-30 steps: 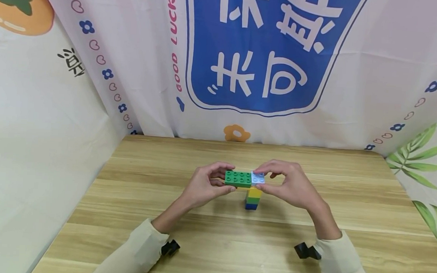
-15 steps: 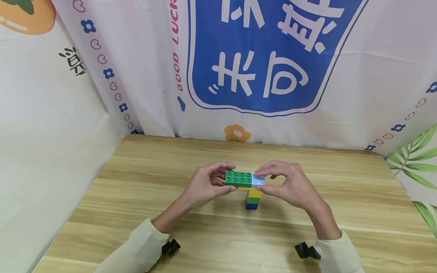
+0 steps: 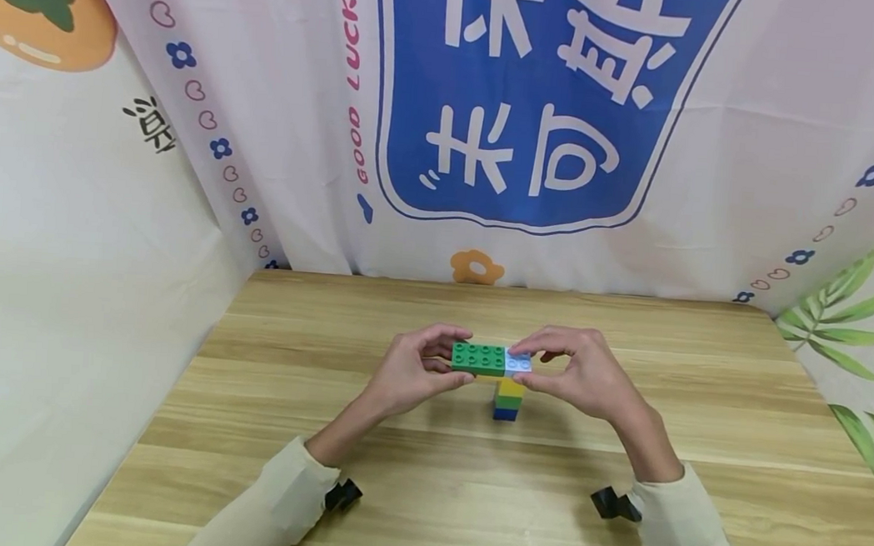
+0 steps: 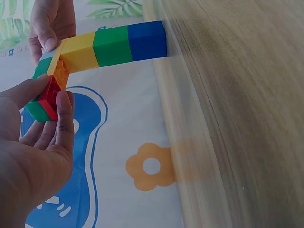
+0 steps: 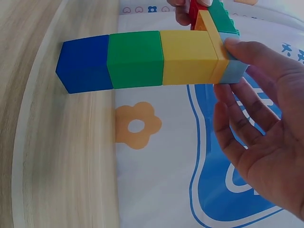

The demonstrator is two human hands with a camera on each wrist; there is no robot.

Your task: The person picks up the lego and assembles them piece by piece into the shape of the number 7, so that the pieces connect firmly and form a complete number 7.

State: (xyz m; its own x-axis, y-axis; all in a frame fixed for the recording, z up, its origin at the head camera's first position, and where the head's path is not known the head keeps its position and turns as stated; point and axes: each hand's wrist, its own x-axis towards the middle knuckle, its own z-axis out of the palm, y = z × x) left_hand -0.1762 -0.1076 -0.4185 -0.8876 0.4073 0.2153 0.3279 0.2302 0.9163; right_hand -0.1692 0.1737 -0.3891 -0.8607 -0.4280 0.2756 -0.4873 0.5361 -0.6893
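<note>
A tower of toy building bricks stands on the wooden table: a blue brick (image 5: 84, 64) at the base, then a green brick (image 5: 135, 59), then a yellow brick (image 5: 189, 57). Across its top runs a thin yellow-orange piece (image 5: 222, 61). On this sit a light blue brick (image 3: 519, 365) and, reaching left beyond the tower, a long green brick (image 3: 478, 357). Under the green overhang is a red brick (image 4: 49, 97). My left hand (image 3: 418, 370) grips the overhanging green and red end between thumb and fingers. With thumb and fingertips my right hand (image 3: 580, 367) pinches the light blue brick.
The wooden table (image 3: 453, 499) meets a white printed curtain (image 3: 300, 173) at its back edge. A white cloth (image 3: 83, 285) hangs on the left. Black wrist mounts (image 3: 614, 504) sit at both sleeve cuffs.
Both hands keep their hold and the tower stays in place. The right fingers shift slightly over the light blue brick, covering more of its studs. The head view drifts a little.
</note>
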